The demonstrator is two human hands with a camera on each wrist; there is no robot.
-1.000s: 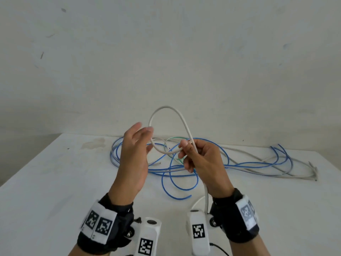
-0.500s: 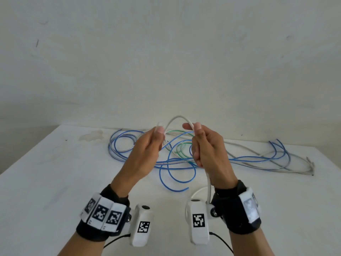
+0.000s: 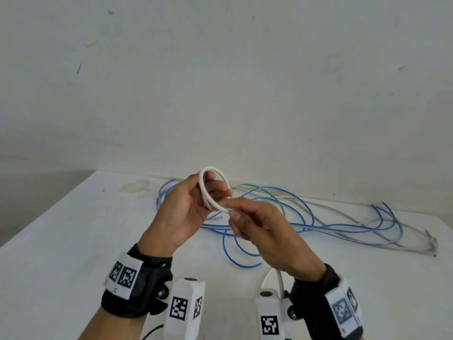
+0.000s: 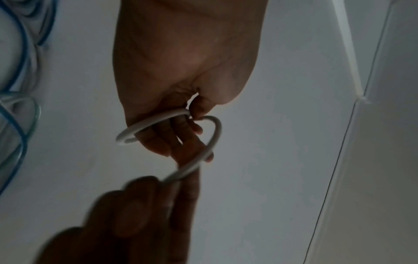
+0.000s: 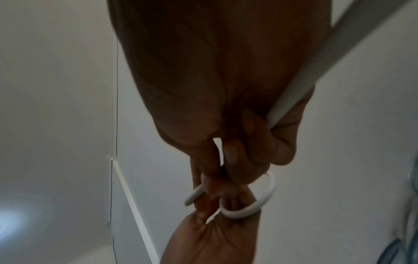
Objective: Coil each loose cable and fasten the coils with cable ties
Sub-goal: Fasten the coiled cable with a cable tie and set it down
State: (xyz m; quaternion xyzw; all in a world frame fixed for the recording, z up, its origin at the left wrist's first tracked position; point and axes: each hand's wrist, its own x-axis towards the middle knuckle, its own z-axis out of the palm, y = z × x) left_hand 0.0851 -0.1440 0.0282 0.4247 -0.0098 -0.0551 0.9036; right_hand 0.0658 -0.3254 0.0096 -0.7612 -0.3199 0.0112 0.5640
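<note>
White table (image 3: 73, 241) — small white cable (image 3: 210, 190) loop

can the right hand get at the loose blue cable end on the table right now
Probably not yet. The right hand is pinching the white cable that the left hand holds as a small coil. The blue cable end lies uncovered on the table just beneath it, so freeing the hand should suffice.
</note>
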